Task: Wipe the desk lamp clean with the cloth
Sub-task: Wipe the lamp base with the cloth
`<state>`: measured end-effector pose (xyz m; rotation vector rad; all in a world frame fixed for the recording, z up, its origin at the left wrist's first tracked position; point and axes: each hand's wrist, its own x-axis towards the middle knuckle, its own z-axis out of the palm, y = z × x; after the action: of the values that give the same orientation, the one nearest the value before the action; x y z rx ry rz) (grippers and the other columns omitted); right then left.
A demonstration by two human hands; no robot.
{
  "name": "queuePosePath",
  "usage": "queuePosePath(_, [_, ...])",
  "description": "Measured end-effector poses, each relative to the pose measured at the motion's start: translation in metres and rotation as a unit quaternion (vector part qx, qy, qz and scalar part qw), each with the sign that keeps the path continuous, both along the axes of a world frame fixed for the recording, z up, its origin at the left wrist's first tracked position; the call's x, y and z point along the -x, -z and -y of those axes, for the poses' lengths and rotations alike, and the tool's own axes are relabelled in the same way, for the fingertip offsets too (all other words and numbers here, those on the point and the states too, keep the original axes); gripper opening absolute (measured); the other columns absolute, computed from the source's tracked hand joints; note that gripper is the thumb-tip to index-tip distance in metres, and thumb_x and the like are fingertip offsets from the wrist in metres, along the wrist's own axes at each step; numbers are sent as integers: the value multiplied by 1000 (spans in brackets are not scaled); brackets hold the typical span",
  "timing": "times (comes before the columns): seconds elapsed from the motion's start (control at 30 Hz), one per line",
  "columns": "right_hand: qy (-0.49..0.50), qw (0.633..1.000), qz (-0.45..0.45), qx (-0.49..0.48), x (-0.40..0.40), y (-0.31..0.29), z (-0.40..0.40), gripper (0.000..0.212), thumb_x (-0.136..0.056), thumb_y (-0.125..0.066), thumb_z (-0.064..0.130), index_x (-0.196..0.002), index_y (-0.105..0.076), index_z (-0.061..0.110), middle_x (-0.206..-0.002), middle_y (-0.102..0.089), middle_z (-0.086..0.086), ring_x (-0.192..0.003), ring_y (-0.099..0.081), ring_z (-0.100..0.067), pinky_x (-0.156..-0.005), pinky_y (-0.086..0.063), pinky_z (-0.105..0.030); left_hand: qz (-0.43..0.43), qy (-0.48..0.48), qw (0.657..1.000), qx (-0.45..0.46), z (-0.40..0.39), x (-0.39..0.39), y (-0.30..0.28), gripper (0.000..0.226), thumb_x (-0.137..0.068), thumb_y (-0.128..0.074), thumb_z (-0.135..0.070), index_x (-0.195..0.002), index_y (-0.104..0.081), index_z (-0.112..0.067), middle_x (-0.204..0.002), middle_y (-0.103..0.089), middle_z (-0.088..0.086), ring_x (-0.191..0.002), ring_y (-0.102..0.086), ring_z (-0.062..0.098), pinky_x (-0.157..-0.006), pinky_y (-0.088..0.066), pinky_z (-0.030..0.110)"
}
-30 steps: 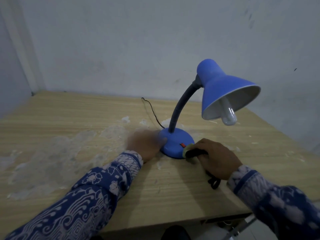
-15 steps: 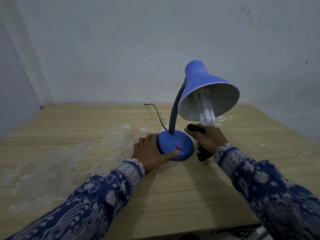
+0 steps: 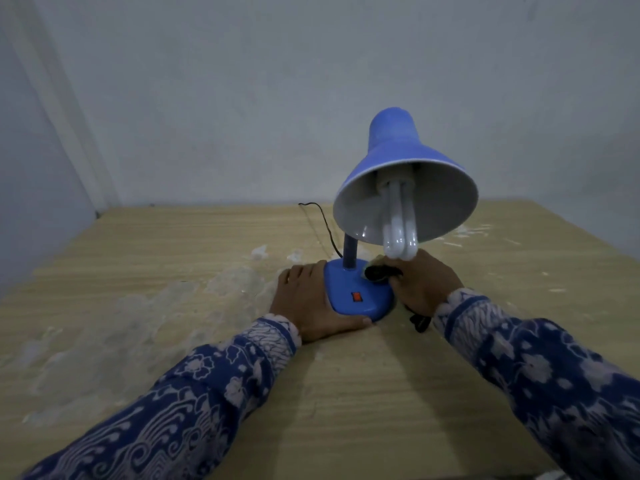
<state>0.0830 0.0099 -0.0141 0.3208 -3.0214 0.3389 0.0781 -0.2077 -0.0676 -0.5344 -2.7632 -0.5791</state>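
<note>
Desk lamp [image 3: 360, 296] upright on wooden table [image 3: 173, 244], centre, shade tipped toward you, bulb [image 3: 398, 233] exposed. Red switch [image 3: 356, 297] on base faces you. Your left hand [image 3: 311, 306] flat against base's left edge, fingers straight and together, thumb along near rim. Your right hand [image 3: 426, 285] on base's right side, fingers curled around dark cloth [image 3: 379, 271], pressing it onto base top. Cord [image 3: 325, 230] trails back toward wall. Patterned blue sleeves [image 3: 207, 393] on both arms.
</note>
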Motion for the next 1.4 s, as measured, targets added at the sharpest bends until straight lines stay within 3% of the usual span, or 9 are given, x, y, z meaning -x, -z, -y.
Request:
queuePosePath(0.07, [-21,1000,5,8,-13,-5,-2,38,-93,-49,20,-125,-62,38,-127,-60,5,-116,-56,-24,-95,-50,-44,5,8,1000,-1,2,3,2,98,-49,-50,-101,-120,-54,-33,-100,-59,-15,-91,-57,9,-92,-46,39])
queuePosePath(0.2, [0,996,21,85,-8,-15,-5,24,-94,-59,31,-115,-69,25,-120,-65,-3,-110,-60,-26,-89,-44,-33,17,5,1000,-5,11,8,-2,95,-52,-55,-97,-120,-52,-31,-100,-57,-13,-91,-55,11,-93,-44,39])
queuePosePath(0.43, [-31,985,-66,155,7,-9,31,31,-89,-60,13,-113,-73,25,-117,-71,0,-107,-63,-23,-83,-43,-24,49,27,996,-71,30,12,-9,73,-55,-74,-81,-110,-41,-46,-103,-59,-8,-93,-58,16,-88,-48,43])
queuePosePath(0.57, [-57,990,-77,105,11,0,51,44,-81,-45,29,-119,-64,42,-120,-67,8,-107,-61,-25,-86,-54,-44,40,47,994,-86,32,12,-12,68,-60,-81,-69,-112,-51,-38,-105,-63,-4,-94,-60,17,-90,-48,39])
queuePosePath(0.77, [-54,998,-14,39,12,-7,49,37,-86,-49,28,-111,-64,50,-119,-64,16,-104,-61,-18,-88,-54,-43,23,66,995,-75,34,8,-14,76,-66,-80,-65,-127,-55,-28,-105,-60,-5,-93,-55,16,-89,-39,31])
queuePosePath(0.93, [49,981,-19,184,12,-8,40,18,-93,-59,21,-107,-69,17,-91,-65,-4,-83,-57,-23,-75,-40,-30,45,45,997,-52,38,18,1,99,-61,-69,-82,-142,-38,-34,-129,-57,-2,-114,-53,23,-105,-36,43])
queuePosePath(1.03, [84,958,-9,276,10,-9,38,22,-94,-58,14,-113,-68,11,-92,-62,-7,-86,-57,-26,-78,-45,-39,49,15,998,-39,41,22,8,111,-53,-60,-92,-140,-38,-27,-128,-50,0,-115,-48,25,-104,-36,45])
queuePosePath(1.3, [118,931,20,343,7,-16,20,19,-89,-60,18,-101,-69,30,-88,-74,-5,-78,-70,-27,-76,-54,-40,77,-13,995,-68,48,35,4,108,-53,-68,-85,-135,-39,-22,-127,-45,-1,-113,-43,21,-98,-39,38])
queuePosePath(1.4, [128,904,25,406,12,-14,17,21,-93,-58,11,-108,-66,23,-84,-70,-1,-72,-66,-22,-62,-54,-26,74,0,995,-74,50,45,3,99,-54,-70,-83,-130,-44,-24,-122,-51,-4,-109,-49,19,-98,-43,40])
